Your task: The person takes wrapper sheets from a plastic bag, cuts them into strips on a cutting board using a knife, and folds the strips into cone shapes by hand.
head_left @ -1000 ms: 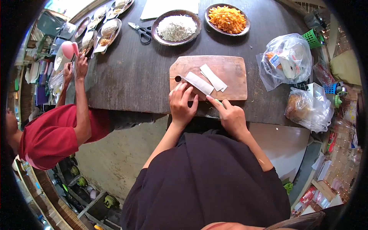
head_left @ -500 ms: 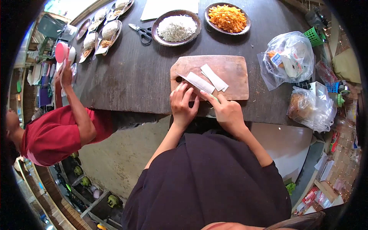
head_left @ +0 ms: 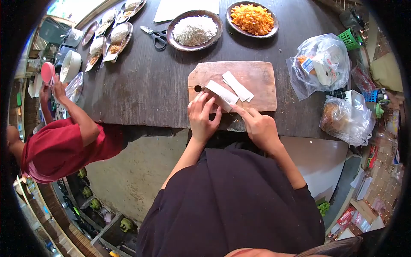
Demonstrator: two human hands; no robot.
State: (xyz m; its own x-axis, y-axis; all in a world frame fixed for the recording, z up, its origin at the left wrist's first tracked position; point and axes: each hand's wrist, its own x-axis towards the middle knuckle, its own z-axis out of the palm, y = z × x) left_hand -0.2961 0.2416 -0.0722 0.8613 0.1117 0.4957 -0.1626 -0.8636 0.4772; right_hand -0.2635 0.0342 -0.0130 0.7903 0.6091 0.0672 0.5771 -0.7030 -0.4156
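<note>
A wooden cutting board (head_left: 263, 83) lies near the table's front edge. On it rest white strips (head_left: 238, 86) and, closer to me, another white piece (head_left: 222, 91) beside a thin knife blade (head_left: 223, 103). My left hand (head_left: 203, 115) is at the board's lower left, its curled fingertips pressing at the left end of the near piece and blade. My right hand (head_left: 258, 126) is closed round the knife's handle, mostly hidden, with the index finger stretched along the blade.
Beyond the board are a bowl of white shreds (head_left: 195, 31), a bowl of orange pieces (head_left: 252, 19) and scissors (head_left: 156, 37). Plastic bags (head_left: 323, 64) lie right. At left, a person in red (head_left: 64, 147) holds a pink round object (head_left: 48, 72) near filled plates (head_left: 118, 40).
The knife blade now lies lower, on the near side of the white piece, and my right hand has shifted slightly. The other person's hands and the pink object have moved left and nearer.
</note>
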